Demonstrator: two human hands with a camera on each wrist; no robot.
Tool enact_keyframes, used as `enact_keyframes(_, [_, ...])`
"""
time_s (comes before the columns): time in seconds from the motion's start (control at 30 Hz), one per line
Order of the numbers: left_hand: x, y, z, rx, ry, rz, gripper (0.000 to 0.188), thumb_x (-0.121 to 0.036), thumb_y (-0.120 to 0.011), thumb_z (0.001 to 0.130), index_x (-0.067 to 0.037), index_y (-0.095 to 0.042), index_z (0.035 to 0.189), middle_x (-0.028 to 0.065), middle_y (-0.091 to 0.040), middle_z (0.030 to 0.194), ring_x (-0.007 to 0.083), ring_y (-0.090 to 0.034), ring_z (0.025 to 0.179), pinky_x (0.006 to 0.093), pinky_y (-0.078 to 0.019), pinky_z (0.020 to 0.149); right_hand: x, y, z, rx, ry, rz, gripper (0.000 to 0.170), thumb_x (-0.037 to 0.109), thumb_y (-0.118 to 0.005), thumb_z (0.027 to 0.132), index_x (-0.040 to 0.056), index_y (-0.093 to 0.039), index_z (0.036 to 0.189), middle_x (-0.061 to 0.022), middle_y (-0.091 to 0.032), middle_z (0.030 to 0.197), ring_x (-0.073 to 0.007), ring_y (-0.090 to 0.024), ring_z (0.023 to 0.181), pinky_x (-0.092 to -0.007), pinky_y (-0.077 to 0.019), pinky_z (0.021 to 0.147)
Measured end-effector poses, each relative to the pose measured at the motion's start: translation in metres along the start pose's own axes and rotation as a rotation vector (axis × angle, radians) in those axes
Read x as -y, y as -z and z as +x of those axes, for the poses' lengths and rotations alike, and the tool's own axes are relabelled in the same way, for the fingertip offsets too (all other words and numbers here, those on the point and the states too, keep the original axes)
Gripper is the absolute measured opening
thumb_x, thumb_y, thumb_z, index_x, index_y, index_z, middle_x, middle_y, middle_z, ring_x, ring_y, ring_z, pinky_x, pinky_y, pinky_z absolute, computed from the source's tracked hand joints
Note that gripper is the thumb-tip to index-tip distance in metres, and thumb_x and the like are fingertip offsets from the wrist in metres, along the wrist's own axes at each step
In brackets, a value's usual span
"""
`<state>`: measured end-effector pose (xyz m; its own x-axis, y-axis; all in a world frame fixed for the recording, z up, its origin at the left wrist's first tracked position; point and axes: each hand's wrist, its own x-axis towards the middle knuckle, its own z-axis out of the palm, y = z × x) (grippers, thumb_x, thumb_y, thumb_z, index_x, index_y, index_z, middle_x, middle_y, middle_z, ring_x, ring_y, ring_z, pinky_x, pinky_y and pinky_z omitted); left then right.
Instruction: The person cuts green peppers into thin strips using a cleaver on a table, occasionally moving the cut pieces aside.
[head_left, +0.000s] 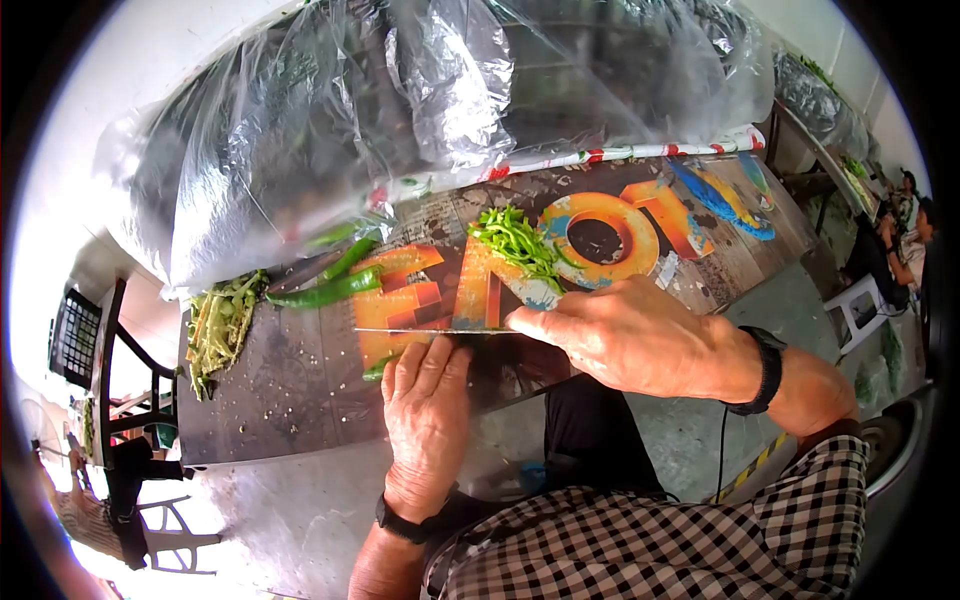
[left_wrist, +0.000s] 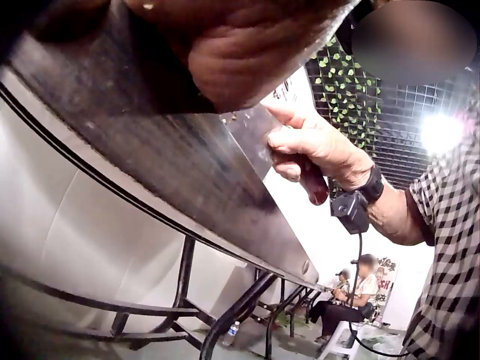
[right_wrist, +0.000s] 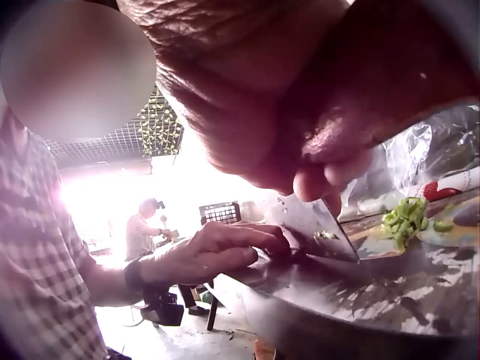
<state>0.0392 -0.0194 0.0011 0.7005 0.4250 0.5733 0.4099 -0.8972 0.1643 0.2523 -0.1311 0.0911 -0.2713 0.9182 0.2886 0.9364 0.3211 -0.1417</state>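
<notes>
In the head view, my right hand [head_left: 640, 340] grips a cleaver [head_left: 420, 330] seen edge-on, its thin blade pointing left. The right wrist view shows the broad blade [right_wrist: 311, 229] standing on the table with green bits stuck to it. Just below the blade, my left hand [head_left: 428, 420] holds a green pepper [head_left: 380, 368] down on the table; most of the pepper is hidden under the fingers. Beyond the blade lies a pile of sliced green pepper [head_left: 512, 242]. Two whole green peppers, one in front [head_left: 330, 291] and one behind [head_left: 350, 258], lie to the left.
Pale pepper scraps [head_left: 225, 325] are heaped at the left end of the printed table [head_left: 300, 400]. Clear plastic sheeting [head_left: 300, 130] covers a bulky mass along the far edge. A black crate [head_left: 75, 338] stands at far left. Other people sit in the background near a white stool [head_left: 858, 318].
</notes>
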Motion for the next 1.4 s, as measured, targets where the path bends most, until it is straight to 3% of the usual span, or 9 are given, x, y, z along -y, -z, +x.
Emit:
enact_keyframes(0.7, [0.006, 0.001, -0.001, -0.022, 0.013, -0.085, 0.032, -0.006, -0.068, 0.074, -0.007, -0.07, 0.106, 0.0063, -0.065, 0.118, 0.0272, -0.056, 0.112, 0.0428, -0.0421, 0.097, 0.01, 0.009, 0.012, 0.08, -0.075, 0.031, 0.038, 0.01, -0.062, 0.085, 0.0062, -0.055, 0.122, -0.0127, -0.063, 0.066, -0.0325, -0.064, 0.056, -0.0436, -0.0483, 0.047])
enact_keyframes(0.9, [0.006, 0.0, 0.0, -0.04, 0.025, -0.092, 0.032, -0.007, -0.069, 0.073, -0.007, -0.07, 0.106, 0.0064, -0.065, 0.116, 0.0271, -0.056, 0.112, 0.0433, -0.0423, 0.096, 0.016, 0.012, 0.017, 0.097, -0.007, -0.047, 0.038, 0.009, -0.06, 0.084, 0.0042, -0.055, 0.121, -0.0127, -0.062, 0.069, -0.0325, -0.065, 0.057, -0.0431, -0.0497, 0.047])
enact_keyframes(0.93, [0.006, -0.001, 0.0, -0.042, 0.027, -0.091, 0.032, -0.007, -0.069, 0.073, -0.007, -0.07, 0.106, 0.0065, -0.065, 0.116, 0.0271, -0.056, 0.112, 0.0434, -0.0423, 0.096, 0.021, 0.018, 0.017, 0.212, -0.069, -0.088, 0.047, 0.006, -0.069, 0.079, 0.0067, -0.058, 0.125, -0.0087, -0.066, 0.081, -0.0284, -0.067, 0.066, -0.0388, -0.0559, 0.056])
enact_keyframes(1.03, [0.006, 0.001, 0.001, -0.036, 0.02, -0.1, 0.032, -0.007, -0.069, 0.073, -0.007, -0.07, 0.105, 0.0064, -0.065, 0.115, 0.0267, -0.056, 0.111, 0.0428, -0.0424, 0.095, 0.021, 0.017, 0.015, 0.239, -0.102, -0.046, 0.05, 0.005, -0.069, 0.078, 0.0067, -0.056, 0.126, -0.0101, -0.065, 0.08, -0.0282, -0.067, 0.065, -0.0389, -0.0551, 0.054])
enact_keyframes(1.13, [0.007, 0.001, 0.001, -0.027, 0.026, -0.114, 0.032, -0.006, -0.068, 0.073, -0.007, -0.07, 0.105, 0.0059, -0.065, 0.116, 0.0262, -0.056, 0.111, 0.0422, -0.0424, 0.095, 0.015, 0.003, 0.021, 0.171, -0.13, 0.07, 0.035, 0.008, -0.059, 0.084, 0.0015, -0.054, 0.118, -0.0137, -0.059, 0.062, -0.0336, -0.064, 0.056, -0.0437, -0.0488, 0.046])
enact_keyframes(1.23, [0.007, -0.001, 0.001, -0.043, 0.022, -0.109, 0.032, -0.006, -0.067, 0.072, -0.007, -0.07, 0.104, 0.0057, -0.064, 0.116, 0.026, -0.056, 0.111, 0.0418, -0.0423, 0.094, 0.012, -0.015, 0.042, 0.107, -0.051, 0.148, 0.03, 0.008, -0.058, 0.085, 0.0011, -0.053, 0.114, -0.0144, -0.058, 0.058, -0.0347, -0.063, 0.054, -0.0448, -0.0479, 0.046])
enact_keyframes(1.27, [0.007, -0.001, 0.002, -0.046, 0.023, -0.112, 0.032, -0.006, -0.067, 0.072, -0.007, -0.07, 0.104, 0.0056, -0.064, 0.116, 0.026, -0.056, 0.11, 0.0417, -0.0423, 0.094, 0.013, -0.018, 0.049, 0.159, -0.036, 0.075, 0.044, 0.006, -0.063, 0.084, 0.006, -0.052, 0.126, -0.012, -0.063, 0.071, -0.0305, -0.064, 0.055, -0.042, -0.0491, 0.044])
enact_keyframes(1.4, [0.006, 0.001, 0.003, -0.039, 0.027, -0.107, 0.032, -0.006, -0.066, 0.072, -0.007, -0.069, 0.103, 0.0055, -0.065, 0.115, 0.0259, -0.056, 0.109, 0.0413, -0.0424, 0.094, 0.011, -0.022, 0.056, 0.155, -0.061, 0.075, 0.042, 0.006, -0.062, 0.085, 0.0061, -0.052, 0.125, -0.0122, -0.061, 0.066, -0.0314, -0.064, 0.054, -0.0427, -0.0489, 0.045])
